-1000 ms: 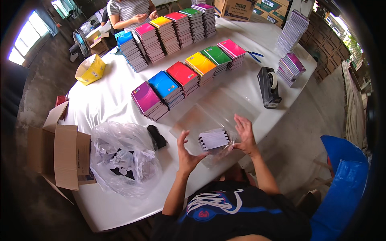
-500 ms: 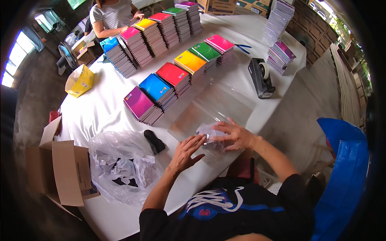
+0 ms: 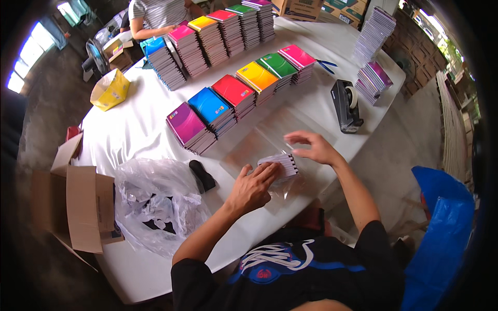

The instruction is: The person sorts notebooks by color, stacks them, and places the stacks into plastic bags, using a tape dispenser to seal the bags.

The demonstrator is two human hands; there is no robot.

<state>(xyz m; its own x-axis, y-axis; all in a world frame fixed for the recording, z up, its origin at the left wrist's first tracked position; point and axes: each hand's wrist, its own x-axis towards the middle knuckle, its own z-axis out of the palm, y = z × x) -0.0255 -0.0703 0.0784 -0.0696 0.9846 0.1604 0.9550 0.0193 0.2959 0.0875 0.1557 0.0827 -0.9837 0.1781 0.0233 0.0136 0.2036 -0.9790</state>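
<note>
A small white-paged spiral notepad [image 3: 288, 165] with a black coil along its right end lies in clear plastic near the table's front edge. Across its left part rests my left hand [image 3: 250, 187], fingers together and pressing it down; the thumb is partly hidden. My right hand [image 3: 314, 147] hovers just beyond the pad's right end, fingers apart, holding nothing. Beneath and behind are flat clear plastic bags [image 3: 249, 147]. Close behind them runs a row of stacked spiral notebooks, with a purple stack [image 3: 187, 124], a blue one [image 3: 209, 105] and a red one [image 3: 233, 89].
A black tape dispenser [image 3: 346, 106] stands at right, near blue-handled pliers [image 3: 327, 66]. At left are a crumpled plastic bag [image 3: 155, 202], an open carton [image 3: 83, 207], a black object [image 3: 201, 176] and a yellow container [image 3: 110, 90]. Another person [image 3: 155, 18] sits beyond the far notebook row.
My right hand has lifted off the pad and moved up and right, fingers spreading. My left hand has slid right onto the pad, whose coil now shows. The view has shifted slightly.
</note>
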